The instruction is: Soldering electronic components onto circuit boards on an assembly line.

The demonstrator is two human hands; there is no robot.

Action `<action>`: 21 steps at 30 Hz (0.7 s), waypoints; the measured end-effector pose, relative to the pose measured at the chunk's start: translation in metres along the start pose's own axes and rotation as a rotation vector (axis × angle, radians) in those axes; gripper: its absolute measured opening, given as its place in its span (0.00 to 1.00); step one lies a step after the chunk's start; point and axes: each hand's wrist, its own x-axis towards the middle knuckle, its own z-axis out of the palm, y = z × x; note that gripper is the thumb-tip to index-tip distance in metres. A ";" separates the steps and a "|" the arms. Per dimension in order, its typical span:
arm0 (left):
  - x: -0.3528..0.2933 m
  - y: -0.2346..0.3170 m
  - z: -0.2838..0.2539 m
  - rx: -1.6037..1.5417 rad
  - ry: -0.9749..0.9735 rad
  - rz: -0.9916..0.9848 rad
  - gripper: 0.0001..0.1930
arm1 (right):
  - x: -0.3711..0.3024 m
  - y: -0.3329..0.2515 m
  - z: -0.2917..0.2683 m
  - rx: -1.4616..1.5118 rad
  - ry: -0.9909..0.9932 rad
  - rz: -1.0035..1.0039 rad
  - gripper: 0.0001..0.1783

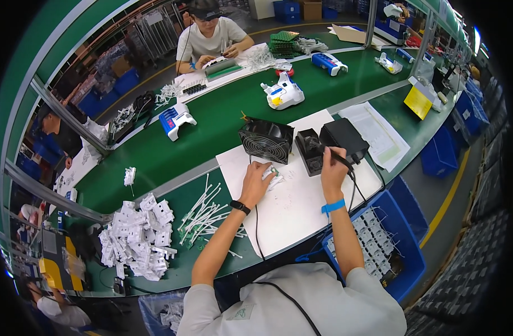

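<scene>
My right hand point(335, 172) is closed around the black handle of a soldering iron point(341, 159). The iron's front end lies at a black iron stand point(312, 164), beside a black box-shaped unit point(346, 137). On a white work sheet point(301, 218), my left hand point(255, 182) pinches a small white plastic part with a bit of green board point(275, 178). Just beyond that hand stands a black fan with a round grille point(266, 141). The iron's tip is too small to make out.
To the left lie a heap of white plastic housings point(136, 238) and white wires with green boards point(203, 218). A blue bin point(410, 274) holds rows of white parts by my right side. Blue-and-white devices point(175, 120) sit on the green belt point(223, 126); a person point(211, 42) works opposite.
</scene>
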 end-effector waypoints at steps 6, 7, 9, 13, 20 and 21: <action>-0.005 -0.005 -0.002 0.007 -0.036 0.018 0.24 | -0.040 0.015 -0.039 0.159 -0.023 -0.048 0.03; -0.008 -0.003 -0.002 0.048 0.027 0.052 0.24 | -0.046 0.013 -0.041 0.231 -0.086 0.057 0.04; -0.015 0.010 -0.006 0.087 0.088 0.079 0.25 | -0.051 0.015 -0.037 0.192 -0.115 -0.034 0.04; -0.022 0.018 -0.021 0.160 -0.028 0.108 0.27 | -0.057 0.011 -0.018 0.179 -0.198 -0.079 0.06; -0.032 0.001 -0.035 0.123 -0.155 0.214 0.22 | -0.068 0.019 0.001 0.255 -0.300 -0.022 0.07; -0.033 -0.001 -0.033 0.122 -0.158 0.212 0.22 | -0.069 0.020 0.003 0.278 -0.322 -0.022 0.06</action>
